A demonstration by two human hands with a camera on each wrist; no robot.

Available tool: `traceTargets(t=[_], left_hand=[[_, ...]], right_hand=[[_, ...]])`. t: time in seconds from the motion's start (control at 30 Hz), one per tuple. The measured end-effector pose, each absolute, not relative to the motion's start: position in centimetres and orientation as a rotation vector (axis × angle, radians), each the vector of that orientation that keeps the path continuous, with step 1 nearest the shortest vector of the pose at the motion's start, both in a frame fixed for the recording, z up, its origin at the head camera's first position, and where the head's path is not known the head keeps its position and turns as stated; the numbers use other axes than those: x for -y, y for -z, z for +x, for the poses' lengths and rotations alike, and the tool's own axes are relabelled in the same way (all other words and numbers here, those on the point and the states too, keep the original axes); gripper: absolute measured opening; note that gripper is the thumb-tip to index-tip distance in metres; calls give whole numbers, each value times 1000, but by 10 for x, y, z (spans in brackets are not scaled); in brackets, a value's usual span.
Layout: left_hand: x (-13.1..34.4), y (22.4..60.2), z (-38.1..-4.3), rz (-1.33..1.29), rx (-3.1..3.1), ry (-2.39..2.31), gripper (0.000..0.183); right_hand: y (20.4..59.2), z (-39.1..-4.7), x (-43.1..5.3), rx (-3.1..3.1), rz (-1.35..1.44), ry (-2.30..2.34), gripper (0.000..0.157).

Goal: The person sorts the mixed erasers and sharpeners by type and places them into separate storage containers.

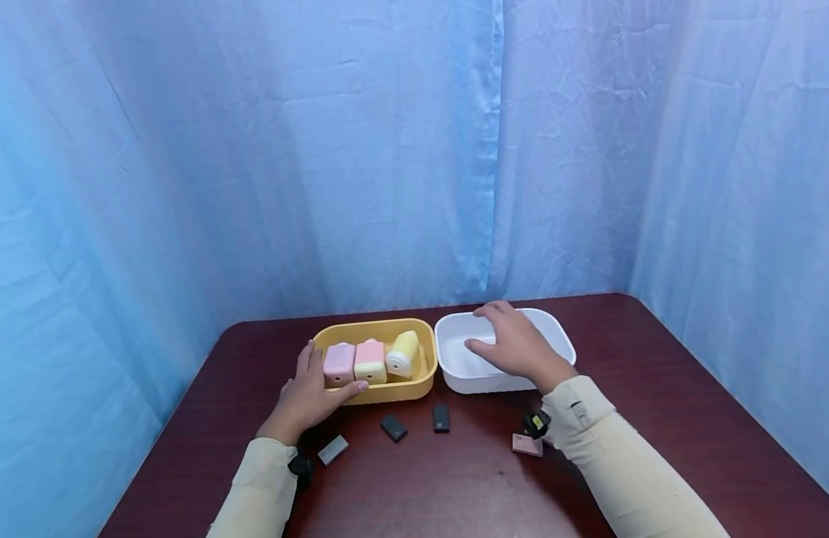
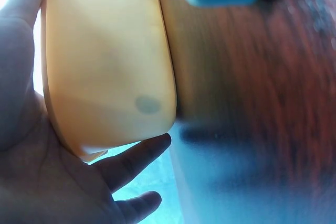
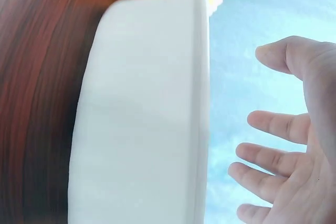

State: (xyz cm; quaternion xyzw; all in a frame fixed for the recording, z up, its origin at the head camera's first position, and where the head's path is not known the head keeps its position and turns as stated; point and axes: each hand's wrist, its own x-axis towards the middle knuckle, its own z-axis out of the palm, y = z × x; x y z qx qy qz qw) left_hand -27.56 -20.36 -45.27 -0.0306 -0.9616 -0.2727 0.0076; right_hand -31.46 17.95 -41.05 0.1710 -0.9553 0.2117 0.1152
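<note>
My left hand (image 1: 308, 400) holds the left end of a yellow plastic bin (image 1: 414, 390), thumb over the front rim and fingers along the end wall. Inside lie three pastel bottle-like things: a pink-lilac one (image 1: 339, 364), a pink one with a cream base (image 1: 370, 362) and a yellow one with a white end (image 1: 404, 353), tilted. In the left wrist view the bin wall (image 2: 105, 61) sits between thumb and spread fingers. Over a white bin (image 1: 485, 383), my right hand (image 1: 515, 342) hovers with fingers apart, holding nothing; the right wrist view shows it beyond the rim.
The bins stand side by side at the back of the dark red table (image 1: 448, 493). In front lie a grey block (image 1: 333, 450), two black blocks (image 1: 393, 427) and a pink block (image 1: 526, 445), partly near the right sleeve. Blue curtains (image 1: 387, 149) surround the table.
</note>
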Motion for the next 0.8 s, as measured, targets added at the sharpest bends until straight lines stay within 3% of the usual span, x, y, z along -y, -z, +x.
traceTargets(t=[0.6, 0.8], left_hand=[[202, 456, -277, -91, 2998, 856, 135], [204, 456, -277, -86, 2997, 864, 134]], right_hand=[[429, -315, -259, 2746, 279, -801, 60], [443, -318, -273, 2768, 136, -983, 67]])
